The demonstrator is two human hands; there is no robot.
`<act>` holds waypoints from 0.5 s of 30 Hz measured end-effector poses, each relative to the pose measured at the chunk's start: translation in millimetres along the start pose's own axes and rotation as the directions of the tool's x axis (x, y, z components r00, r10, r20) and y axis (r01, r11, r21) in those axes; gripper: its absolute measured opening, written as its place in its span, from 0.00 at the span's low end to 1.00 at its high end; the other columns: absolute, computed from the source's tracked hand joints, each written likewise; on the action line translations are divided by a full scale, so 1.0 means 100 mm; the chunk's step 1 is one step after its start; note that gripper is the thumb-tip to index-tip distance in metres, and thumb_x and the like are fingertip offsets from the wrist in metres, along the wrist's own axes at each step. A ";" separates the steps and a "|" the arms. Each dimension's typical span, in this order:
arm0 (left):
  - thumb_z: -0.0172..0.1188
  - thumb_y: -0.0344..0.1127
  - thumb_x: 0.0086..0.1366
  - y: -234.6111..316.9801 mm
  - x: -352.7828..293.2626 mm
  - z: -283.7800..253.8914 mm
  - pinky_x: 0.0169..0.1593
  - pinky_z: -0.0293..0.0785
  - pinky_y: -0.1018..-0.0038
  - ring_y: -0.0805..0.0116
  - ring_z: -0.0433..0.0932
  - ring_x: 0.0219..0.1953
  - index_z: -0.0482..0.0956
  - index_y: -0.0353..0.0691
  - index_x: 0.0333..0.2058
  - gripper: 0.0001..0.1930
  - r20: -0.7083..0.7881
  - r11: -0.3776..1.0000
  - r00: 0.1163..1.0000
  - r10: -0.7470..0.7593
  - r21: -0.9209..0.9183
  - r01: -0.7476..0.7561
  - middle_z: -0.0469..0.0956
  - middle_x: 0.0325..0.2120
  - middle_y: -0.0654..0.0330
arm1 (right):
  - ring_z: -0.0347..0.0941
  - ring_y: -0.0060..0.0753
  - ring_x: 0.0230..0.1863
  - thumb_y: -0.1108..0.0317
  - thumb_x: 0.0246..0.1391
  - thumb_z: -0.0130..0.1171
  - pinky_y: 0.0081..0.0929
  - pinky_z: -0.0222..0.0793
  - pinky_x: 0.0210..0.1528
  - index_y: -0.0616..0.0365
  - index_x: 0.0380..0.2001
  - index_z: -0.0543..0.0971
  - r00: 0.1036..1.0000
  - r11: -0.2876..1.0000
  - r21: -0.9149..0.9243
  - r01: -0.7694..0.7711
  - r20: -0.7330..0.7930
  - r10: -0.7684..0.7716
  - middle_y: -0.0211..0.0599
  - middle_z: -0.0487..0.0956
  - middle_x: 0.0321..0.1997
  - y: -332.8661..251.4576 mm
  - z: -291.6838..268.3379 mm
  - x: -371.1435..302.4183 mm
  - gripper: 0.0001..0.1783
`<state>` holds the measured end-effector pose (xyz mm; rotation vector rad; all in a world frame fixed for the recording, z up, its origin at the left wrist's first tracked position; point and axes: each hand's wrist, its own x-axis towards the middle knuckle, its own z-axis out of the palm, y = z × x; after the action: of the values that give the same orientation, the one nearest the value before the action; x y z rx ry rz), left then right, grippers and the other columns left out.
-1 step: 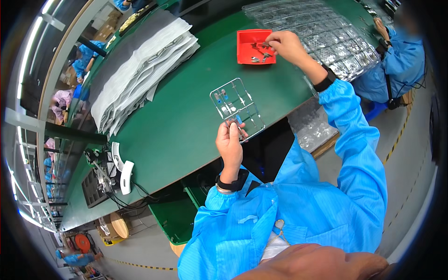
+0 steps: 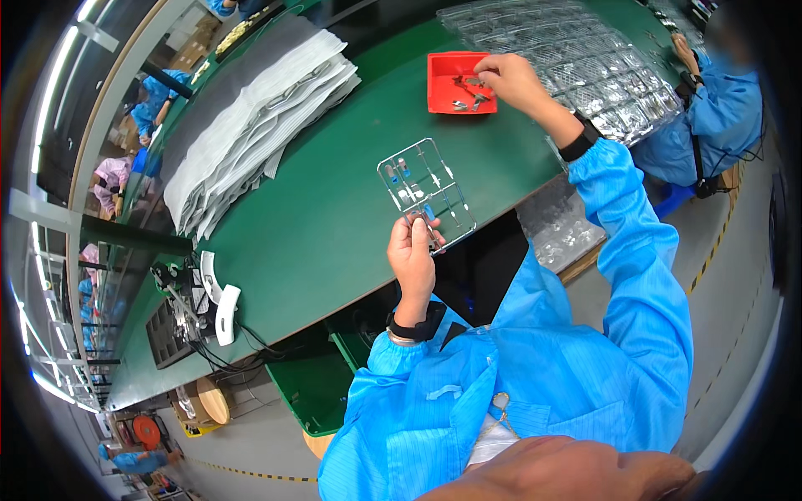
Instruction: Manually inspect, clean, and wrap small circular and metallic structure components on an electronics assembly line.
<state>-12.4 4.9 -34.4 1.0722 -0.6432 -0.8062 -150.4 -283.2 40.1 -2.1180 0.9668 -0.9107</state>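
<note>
Step in hand judged to be picking at small metal parts (image 2: 460, 106) in the red bin (image 2: 438, 79); the right hand (image 2: 514, 82) is poised at its right rim, fingertips drawn together, any held piece indiscernible. The clear sprue frame (image 2: 435, 180) is gripped by the left hand (image 2: 411, 255) above the green table (image 2: 334, 209). Next, a secure pinch and rim clearance appear called for.

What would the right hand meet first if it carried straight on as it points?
Probably the small metal pieces in the red bin, though the right hand might pass above them, as depth is unclear.
</note>
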 end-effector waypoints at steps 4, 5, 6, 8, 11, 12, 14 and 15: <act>0.47 0.36 0.70 0.03 0.01 -0.03 0.23 0.69 0.81 0.77 0.74 0.23 0.71 0.36 0.41 0.10 0.003 0.994 0.998 -0.066 -0.082 0.066 0.78 0.30 0.58 | 0.79 0.32 0.31 0.69 0.48 0.56 0.29 0.72 0.35 0.62 0.35 0.79 0.974 0.973 -0.130 0.188 -0.101 -0.202 0.44 0.80 0.31 -0.18 0.21 -0.13 0.11; 0.47 0.36 0.70 0.02 0.01 -0.04 0.23 0.69 0.81 0.77 0.74 0.23 0.71 0.36 0.41 0.10 -0.020 0.995 0.998 -0.064 -0.079 0.062 0.78 0.30 0.58 | 0.78 0.31 0.32 0.70 0.48 0.56 0.27 0.72 0.35 0.62 0.35 0.79 0.976 0.981 -0.008 0.192 -0.105 -0.191 0.43 0.80 0.31 -0.34 0.23 -0.28 0.10; 0.47 0.37 0.70 0.01 0.01 -0.06 0.24 0.69 0.81 0.77 0.74 0.23 0.71 0.36 0.41 0.10 -0.004 0.994 0.998 -0.066 -0.086 0.066 0.78 0.30 0.58 | 0.78 0.31 0.31 0.72 0.48 0.56 0.26 0.72 0.35 0.62 0.34 0.79 0.984 0.978 0.111 0.175 0.018 -0.178 0.42 0.80 0.31 -0.58 0.23 -0.47 0.09; 0.47 0.37 0.70 0.01 0.02 -0.04 0.25 0.69 0.82 0.77 0.74 0.24 0.71 0.36 0.42 0.11 0.026 0.993 0.997 -0.079 -0.085 0.081 0.77 0.30 0.59 | 0.77 0.33 0.30 0.76 0.47 0.57 0.25 0.71 0.34 0.61 0.35 0.79 0.958 0.943 0.263 0.204 0.143 -0.247 0.39 0.80 0.30 -0.83 0.32 -0.86 0.09; 0.48 0.37 0.70 0.03 0.03 -0.01 0.27 0.68 0.83 0.78 0.73 0.24 0.73 0.36 0.40 0.11 0.004 0.997 0.999 -0.050 -0.050 0.050 0.76 0.28 0.61 | 0.76 0.37 0.29 0.76 0.44 0.62 0.28 0.71 0.32 0.58 0.38 0.78 0.899 0.919 0.183 0.350 0.209 -0.385 0.38 0.79 0.29 -0.95 0.51 -1.18 0.14; 0.48 0.37 0.70 0.04 0.02 0.01 0.27 0.68 0.83 0.78 0.73 0.24 0.73 0.36 0.40 0.11 0.003 0.997 0.999 -0.055 -0.048 0.055 0.76 0.28 0.61 | 0.75 0.41 0.31 0.75 0.42 0.63 0.31 0.71 0.33 0.58 0.39 0.77 0.861 0.889 0.126 0.441 0.219 -0.458 0.38 0.78 0.30 -0.93 0.57 -1.23 0.16; 0.47 0.35 0.70 0.07 0.02 0.03 0.27 0.67 0.83 0.81 0.71 0.22 0.73 0.35 0.38 0.10 0.001 1.000 1.000 -0.004 -0.009 0.004 0.74 0.25 0.65 | 0.75 0.41 0.32 0.76 0.42 0.63 0.31 0.71 0.34 0.58 0.39 0.77 0.846 0.866 0.088 0.492 0.186 -0.499 0.38 0.78 0.31 -0.97 0.67 -1.33 0.16; 0.47 0.35 0.70 0.05 0.02 0.02 0.27 0.67 0.83 0.81 0.71 0.22 0.73 0.35 0.38 0.10 -0.004 1.000 1.000 0.002 -0.008 -0.002 0.74 0.25 0.65 | 0.75 0.42 0.33 0.76 0.41 0.63 0.32 0.71 0.35 0.58 0.39 0.77 0.822 0.835 0.045 0.548 0.155 -0.548 0.38 0.78 0.32 -0.99 0.72 -1.36 0.17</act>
<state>-11.9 3.4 -28.6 1.0654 -0.6373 -0.8047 -124.1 -102.9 30.9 -2.4780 0.2593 -0.9763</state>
